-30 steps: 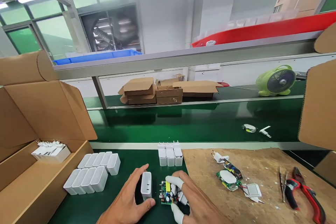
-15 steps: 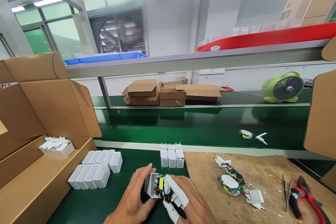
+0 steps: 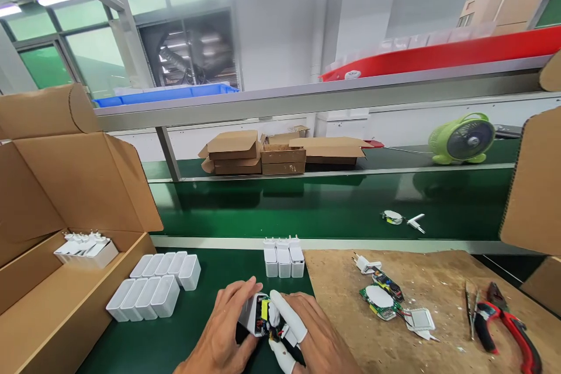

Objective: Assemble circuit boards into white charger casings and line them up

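My left hand (image 3: 221, 333) grips a white charger shell (image 3: 249, 314) at the bottom centre, fingers curled round it. My right hand (image 3: 313, 339), with white finger cots on two fingers, pinches a green circuit board (image 3: 266, 315) with a yellow part, its end inside the shell's open mouth. Three assembled white chargers (image 3: 284, 257) stand just beyond my hands. Two rows of empty white shells (image 3: 153, 286) lie to the left on the green mat.
An open cardboard box (image 3: 52, 280) on the left holds several chargers (image 3: 85, 245). A wooden board (image 3: 394, 327) on the right carries loose circuit boards (image 3: 381, 298), a plug piece (image 3: 367, 263), tweezers (image 3: 471, 307) and red pliers (image 3: 508, 324). Behind runs a green conveyor (image 3: 307, 207) with small parts (image 3: 401, 219), cardboard boxes and a green fan (image 3: 460, 139).
My left hand tipped the upright shell onto its side, and my right hand lifted the circuit board from the mat and brought it into the shell's opening. The small parts on the conveyor drifted left.
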Tool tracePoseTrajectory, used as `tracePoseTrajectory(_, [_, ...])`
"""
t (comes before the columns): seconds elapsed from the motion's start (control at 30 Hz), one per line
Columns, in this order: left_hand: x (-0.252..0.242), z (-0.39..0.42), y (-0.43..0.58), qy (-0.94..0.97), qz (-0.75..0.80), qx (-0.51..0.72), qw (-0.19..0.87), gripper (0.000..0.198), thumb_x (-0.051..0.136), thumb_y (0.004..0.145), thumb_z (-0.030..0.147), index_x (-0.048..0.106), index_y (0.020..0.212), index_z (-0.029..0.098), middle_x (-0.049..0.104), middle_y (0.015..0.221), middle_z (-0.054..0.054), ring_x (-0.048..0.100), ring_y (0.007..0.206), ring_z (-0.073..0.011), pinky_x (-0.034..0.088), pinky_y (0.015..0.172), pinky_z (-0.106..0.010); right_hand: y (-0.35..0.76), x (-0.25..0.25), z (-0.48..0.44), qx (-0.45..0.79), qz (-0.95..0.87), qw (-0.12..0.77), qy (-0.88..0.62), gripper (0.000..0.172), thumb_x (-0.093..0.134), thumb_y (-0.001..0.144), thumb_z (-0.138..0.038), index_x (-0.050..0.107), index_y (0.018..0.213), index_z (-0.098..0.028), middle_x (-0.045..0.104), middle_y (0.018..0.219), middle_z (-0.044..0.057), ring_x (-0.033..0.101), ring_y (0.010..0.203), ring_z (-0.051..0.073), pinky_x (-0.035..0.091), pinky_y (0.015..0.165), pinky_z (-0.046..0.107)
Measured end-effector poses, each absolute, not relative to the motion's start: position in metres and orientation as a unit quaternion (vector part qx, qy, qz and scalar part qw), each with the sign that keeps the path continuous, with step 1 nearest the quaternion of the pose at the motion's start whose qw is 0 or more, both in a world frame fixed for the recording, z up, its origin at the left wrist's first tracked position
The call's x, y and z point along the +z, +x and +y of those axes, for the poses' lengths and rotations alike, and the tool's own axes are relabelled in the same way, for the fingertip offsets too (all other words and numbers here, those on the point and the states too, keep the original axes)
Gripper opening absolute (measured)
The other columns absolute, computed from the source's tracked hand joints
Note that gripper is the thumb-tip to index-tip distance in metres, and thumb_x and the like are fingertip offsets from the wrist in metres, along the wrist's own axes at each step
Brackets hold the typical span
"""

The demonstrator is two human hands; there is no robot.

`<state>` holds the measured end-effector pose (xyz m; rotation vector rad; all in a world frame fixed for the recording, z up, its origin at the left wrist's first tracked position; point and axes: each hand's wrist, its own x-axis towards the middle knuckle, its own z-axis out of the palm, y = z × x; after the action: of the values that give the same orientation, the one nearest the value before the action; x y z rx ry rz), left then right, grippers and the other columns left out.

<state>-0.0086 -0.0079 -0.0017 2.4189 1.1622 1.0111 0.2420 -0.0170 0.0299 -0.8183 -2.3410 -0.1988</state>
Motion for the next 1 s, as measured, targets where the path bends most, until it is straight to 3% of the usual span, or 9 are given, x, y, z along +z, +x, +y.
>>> tracePoseTrajectory(0.27, [0.0, -0.008, -0.006, 0.827, 0.404, 0.362, 0.148, 0.093, 0.06, 0.093, 0.006, 0.015, 0.168, 0.038, 0.058, 0.155, -0.011, 0.052, 0.142, -0.0346, 0.049, 0.116, -0.061, 0.25, 0.064, -0.03, -0.051, -0.91, 0.247, -0.329, 0.067, 0.055, 0.074, -0.002, 0.057, 0.141, -0.001, 0.069, 0.137, 0.023, 0.065, 0.123, 0.036, 0.057, 0.109, 0.047])
tracePoseTrajectory(0.6, [0.002, -0.01, -0.005, 0.824, 0.391, 0.385, 0.142, 0.089, 0.061, 0.095, 0.008, 0.017, 0.168, 0.037, 0.06, 0.152, -0.011, 0.055, 0.138, -0.0323, 0.053, 0.113, -0.055, 0.246, 0.046, -0.024, -0.033, -0.902, 0.301, -0.308, 0.078, 0.051, 0.07, 0.001, 0.049, 0.147, -0.002, 0.063, 0.14, 0.022, 0.058, 0.127, 0.035, 0.053, 0.111, 0.047])
tracePoseTrajectory(0.8, [0.003, -0.013, -0.002, 0.826, 0.38, 0.39, 0.145, 0.09, 0.059, 0.093, 0.005, 0.02, 0.168, 0.035, 0.062, 0.15, -0.013, 0.059, 0.136, -0.0333, 0.055, 0.111, -0.055, 0.244, 0.04, -0.024, 0.001, -0.905, 0.296, -0.307, 0.069, 0.052, 0.071, 0.001, 0.056, 0.139, -0.007, 0.062, 0.144, 0.021, 0.058, 0.128, 0.036, 0.053, 0.111, 0.051])
tracePoseTrajectory(0.9, [0.003, -0.014, 0.001, 0.826, 0.355, 0.401, 0.179, 0.09, 0.06, 0.094, 0.006, 0.019, 0.168, 0.035, 0.062, 0.15, -0.013, 0.059, 0.138, -0.0324, 0.055, 0.113, -0.054, 0.242, 0.034, -0.022, 0.025, -0.894, 0.334, -0.299, 0.066, 0.059, 0.084, -0.005, 0.05, 0.148, -0.013, 0.066, 0.139, 0.019, 0.063, 0.12, 0.033, 0.058, 0.105, 0.049])
tracePoseTrajectory(1.0, [0.002, -0.013, 0.002, 0.81, 0.342, 0.403, 0.254, 0.087, 0.066, 0.094, 0.012, 0.023, 0.167, 0.031, 0.062, 0.151, -0.015, 0.061, 0.14, -0.0315, 0.052, 0.119, -0.053, 0.243, 0.034, -0.019, 0.077, -0.861, 0.383, -0.326, 0.072, 0.072, 0.096, -0.028, 0.039, 0.16, -0.02, 0.07, 0.132, 0.015, 0.069, 0.113, 0.029, 0.062, 0.098, 0.043])
